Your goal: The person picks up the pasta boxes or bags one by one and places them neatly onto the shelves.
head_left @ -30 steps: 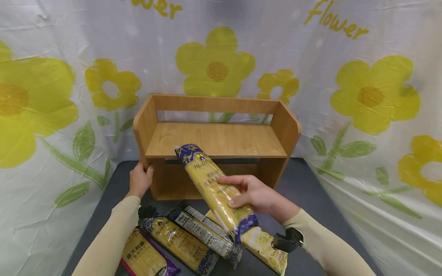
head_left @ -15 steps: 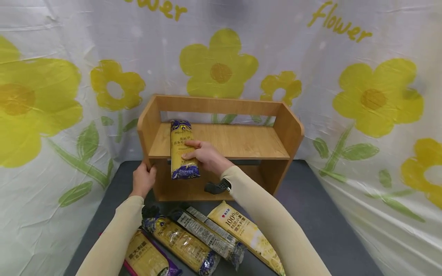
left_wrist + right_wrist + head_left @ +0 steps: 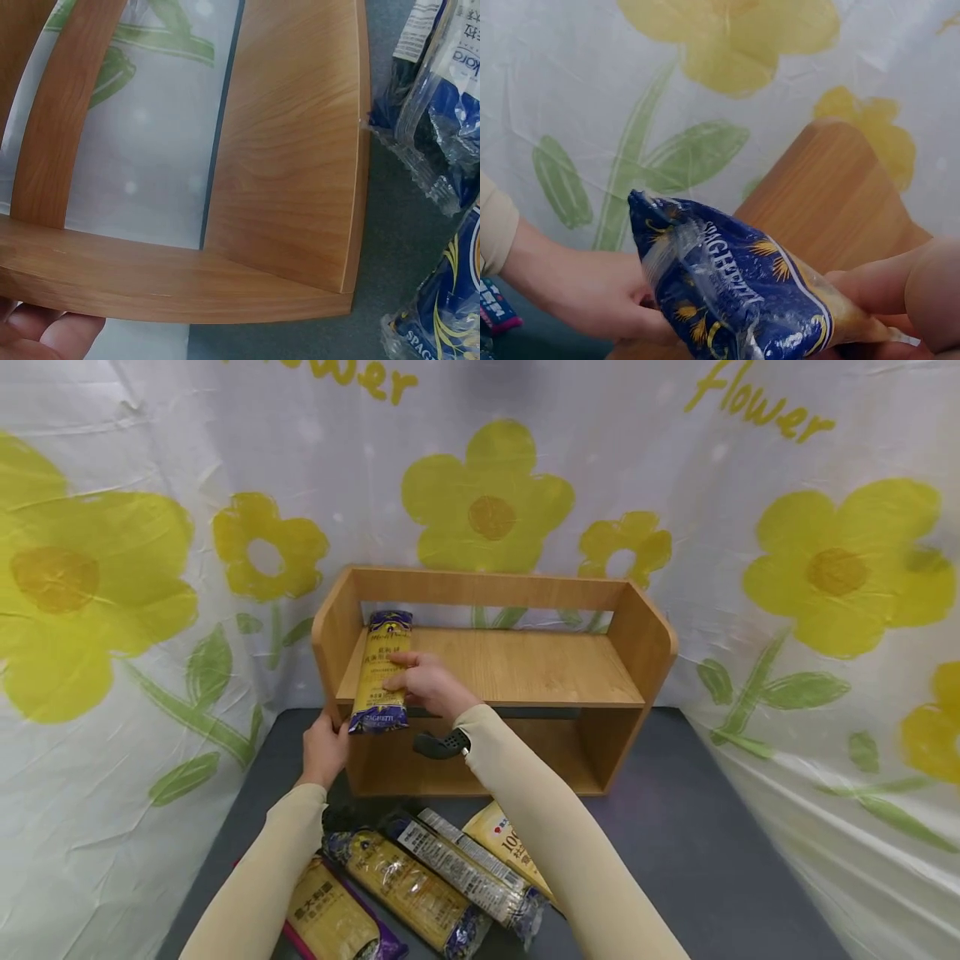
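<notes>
My right hand (image 3: 429, 683) grips a yellow and blue spaghetti packet (image 3: 381, 668) between thumb and fingers. The packet overlaps the left end of the upper board of a two-tier wooden shelf (image 3: 517, 664), its lower end sticking out past the board's front edge. In the right wrist view the blue end of the spaghetti packet (image 3: 727, 277) faces the camera, with the fingers (image 3: 900, 289) on its side. My left hand (image 3: 325, 752) holds the shelf's left side panel near mid-height. From the left wrist, its fingertips (image 3: 71, 334) show against the panel's outer side.
On the dark table (image 3: 675, 852) in front of the shelf lie several pasta packets: one purple-edged (image 3: 333, 914), one yellow and blue (image 3: 412, 889), dark ones with white labels (image 3: 465, 868), and a pale yellow one (image 3: 510, 839) partly under my right forearm. A flowered curtain (image 3: 825, 693) hangs behind.
My right hand has carried the spaghetti packet from above the table up and left to the upper board, turning it nearly lengthwise. The left hand stays on the shelf's side panel.
</notes>
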